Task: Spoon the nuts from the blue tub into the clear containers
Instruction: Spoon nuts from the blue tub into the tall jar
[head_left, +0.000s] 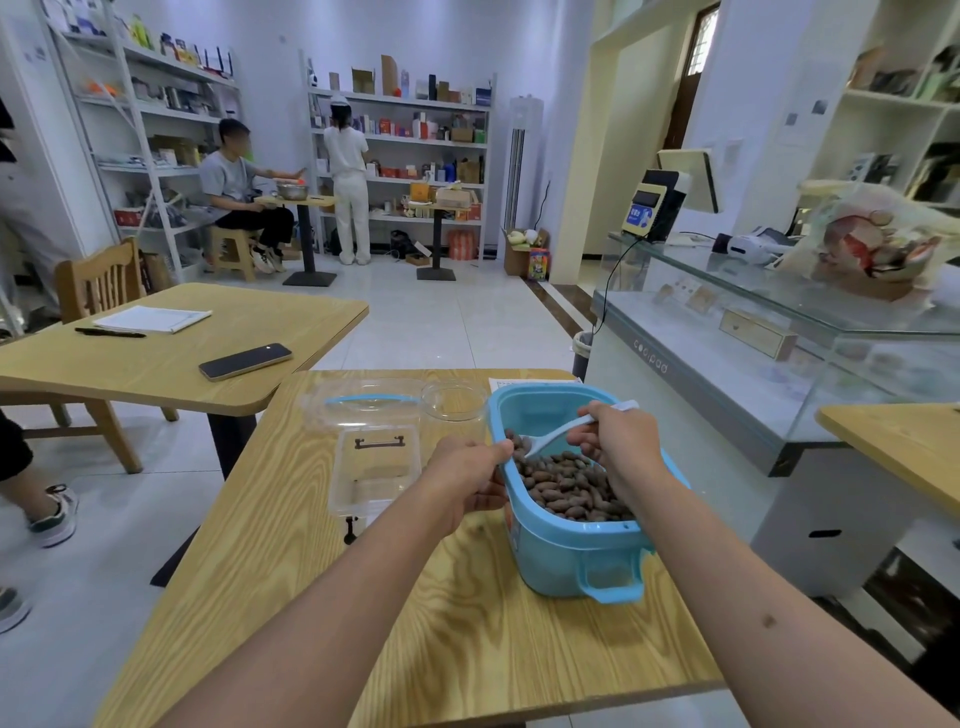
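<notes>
Both hands (left hand (470, 480), right hand (618, 447)) at blue tub (566, 551)

A long glass display counter (769, 332) runs down the right side over a pale tiled floor (441, 317). Left of the counter stands a light wooden table (171, 358) with a slatted wooden chair (96, 283) behind it. Beyond the counter, against the white back wall (447, 41), white metal shelving (400, 156) is crowded with boxes, and a tall white standing unit (523, 161) is beside it
</notes>
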